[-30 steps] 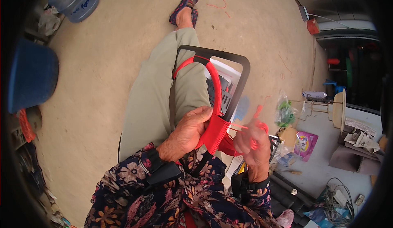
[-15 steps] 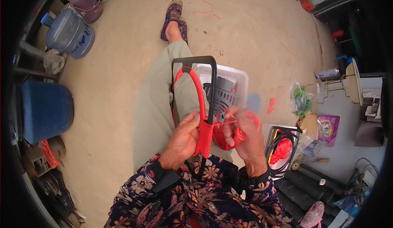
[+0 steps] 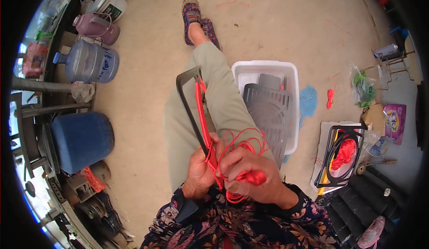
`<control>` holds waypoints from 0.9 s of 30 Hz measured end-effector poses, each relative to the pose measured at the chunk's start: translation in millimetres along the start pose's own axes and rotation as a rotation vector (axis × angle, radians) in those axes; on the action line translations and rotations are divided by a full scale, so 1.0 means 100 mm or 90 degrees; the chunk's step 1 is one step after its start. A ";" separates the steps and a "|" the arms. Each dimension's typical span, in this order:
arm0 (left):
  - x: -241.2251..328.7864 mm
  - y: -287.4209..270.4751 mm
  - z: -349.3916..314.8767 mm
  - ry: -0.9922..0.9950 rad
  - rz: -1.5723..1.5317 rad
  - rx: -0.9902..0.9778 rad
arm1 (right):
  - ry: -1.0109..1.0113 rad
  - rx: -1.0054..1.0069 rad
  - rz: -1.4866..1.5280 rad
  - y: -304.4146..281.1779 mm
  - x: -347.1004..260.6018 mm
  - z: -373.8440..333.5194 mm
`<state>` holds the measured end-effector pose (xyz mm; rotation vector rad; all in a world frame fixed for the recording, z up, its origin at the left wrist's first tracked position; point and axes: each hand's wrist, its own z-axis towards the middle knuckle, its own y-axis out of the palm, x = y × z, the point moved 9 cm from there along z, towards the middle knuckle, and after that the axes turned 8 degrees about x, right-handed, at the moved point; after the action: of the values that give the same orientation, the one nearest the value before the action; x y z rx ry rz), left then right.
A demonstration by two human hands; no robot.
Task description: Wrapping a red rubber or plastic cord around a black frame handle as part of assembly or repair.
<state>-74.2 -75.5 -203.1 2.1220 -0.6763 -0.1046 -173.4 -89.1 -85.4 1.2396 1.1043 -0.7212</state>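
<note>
Item: black frame, rectangular with rounded corners, held edge-on across the seated person's lap and tilted away over the khaki-trousered leg; one side carries a run of red cord wound along it. Left hand: fingers closed round the lower part of the frame, clamping it and the wrapped cord. Right hand: fingers curled shut on a small red bundle of cord, with loose loops of the same cord arching above the knuckles and a few strands hanging below the wrist. Step in hand, by my reading: another turn or knot of cord being laid on the frame, the bundle serving as the working end. The next move would seem to call for passing the bundle through or round the frame bar, then drawing the slack loops tight against the earlier turns without letting them tangle; the left hand's hold needs to stay firm while this is done. Surroundings: white plastic basin on the concrete floor just beside the leg, holding dark grid panels; a blue fly swatter next to it; a second black frame with red cord further to the right; blue water jug, pink kettle and blue stool to the left.
</note>
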 end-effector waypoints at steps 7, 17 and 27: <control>-0.04 0.15 -0.05 -0.017 -0.019 0.006 | -0.156 0.003 -0.092 0.14 -0.07 -0.02; 0.05 0.17 -0.02 0.050 -0.004 -0.111 | -0.222 0.003 -0.134 0.27 -0.10 0.01; 0.08 0.16 -0.03 0.076 0.018 -0.128 | -0.224 0.009 -0.131 0.27 -0.06 0.01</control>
<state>-74.0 -84.9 -187.5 1.9087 -0.5990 -0.0285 -151.0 -85.0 -70.0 0.9715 0.9420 -1.0607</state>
